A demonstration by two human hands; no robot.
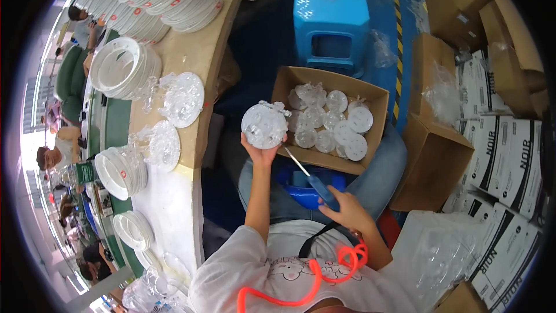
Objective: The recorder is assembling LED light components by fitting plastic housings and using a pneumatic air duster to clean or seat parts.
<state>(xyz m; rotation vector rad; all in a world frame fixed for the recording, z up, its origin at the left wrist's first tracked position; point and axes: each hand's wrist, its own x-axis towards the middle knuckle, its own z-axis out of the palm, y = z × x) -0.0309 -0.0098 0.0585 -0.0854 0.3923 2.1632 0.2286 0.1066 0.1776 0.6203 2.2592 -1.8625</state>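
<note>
My left hand [263, 154] holds up a round white disc [263, 126] with clear plastic-looking pieces along its upper edge, fingers around its lower rim. In my right hand [349, 213] is a screwdriver with a blue handle [322, 191], its metal shaft pointing up and left toward the disc's lower right edge. Whether the tip touches the disc I cannot tell. Beside the disc, an open cardboard box [370, 88] rests at my lap, with several similar round white and clear pieces [334, 120] inside. A red coiled cord [352, 257] lies near my right forearm.
On the left, a workbench [174, 206] bears stacks of white round rings [119, 66] and two discs with clear parts [182, 99]. A blue stool [331, 3] stands ahead. Cardboard boxes [434, 162] and white printed cartons [509, 159] line the right. People sit farther left.
</note>
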